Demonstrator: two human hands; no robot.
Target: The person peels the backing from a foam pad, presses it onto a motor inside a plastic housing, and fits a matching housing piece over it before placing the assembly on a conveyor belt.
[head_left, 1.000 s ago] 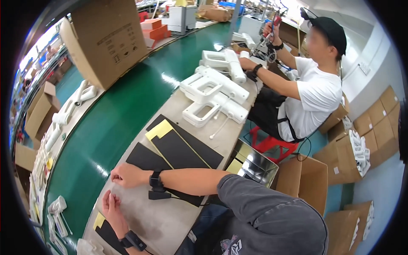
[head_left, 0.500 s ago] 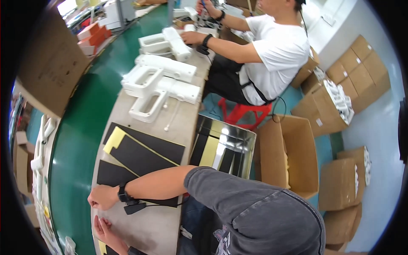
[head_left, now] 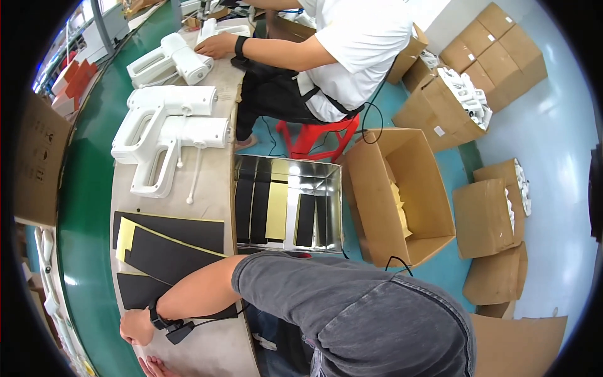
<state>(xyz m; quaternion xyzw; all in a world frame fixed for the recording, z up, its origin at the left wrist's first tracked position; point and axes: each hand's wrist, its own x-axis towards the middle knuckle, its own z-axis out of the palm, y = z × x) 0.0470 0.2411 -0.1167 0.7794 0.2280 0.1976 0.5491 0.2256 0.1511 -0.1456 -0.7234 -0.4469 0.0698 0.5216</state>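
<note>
Black sheets (head_left: pixel 166 256) fan across the tabletop (head_left: pixel 213 352), long axes running far edge to near, right forearm (head_left: pixel 201 288) slung over them. Right hand (head_left: pixel 136 327), nearer, curls at the far edge, sheets on its co-worker (head_left: pixel 358 56) side; grip, can't tell. Left hand (head_left: pixel 156 367), cropped, unclear too.

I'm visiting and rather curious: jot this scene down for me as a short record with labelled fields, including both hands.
Right hand: loosely curled at the far edge of the table; grip unclear
Left hand: just below it in view, partly cut off
Nearest things: dark flat pieces, overlapping, some edged yellow
Farther along: white housings with loop handles
Beside the table: shiny box holding black and yellow strips; open cardboard box
Co-worker: white shirt, on a red stool
</note>
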